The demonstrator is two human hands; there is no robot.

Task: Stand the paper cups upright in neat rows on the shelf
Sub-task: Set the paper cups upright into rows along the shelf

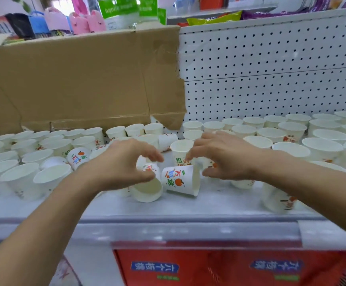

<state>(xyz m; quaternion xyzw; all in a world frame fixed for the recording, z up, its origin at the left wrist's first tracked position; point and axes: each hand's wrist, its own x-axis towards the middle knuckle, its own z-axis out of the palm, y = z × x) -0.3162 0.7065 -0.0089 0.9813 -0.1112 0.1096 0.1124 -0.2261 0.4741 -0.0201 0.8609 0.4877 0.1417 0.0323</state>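
Paper cups [292,129] crowd the white shelf [209,203], most of them upright in rows, and a printed cup [180,180] lying on its side near the front edge serves as the landmark. Both bare forearms reach in from the bottom corners, and the two hands are apart, one on each side of that printed cup. Just left of it, the left hand [126,164] is arched, its thumb and curled fingers pinching the base end of a tipped cup [147,189] whose mouth faces the camera. Just right of the printed cup, the right hand [223,157] hovers palm-down with its fingers spread and bent. Its fingertips reach an upright cup [181,149] just behind the printed cup, and the palm hides another cup, so I cannot tell whether this hand grips anything. Behind and left of the printed cup a cardboard sheet [81,79] leans, covering the wall there. A pegboard panel [271,69] rises behind and to the right. Red packs [209,269] below it are blurred and cut off by the picture's bottom edge.
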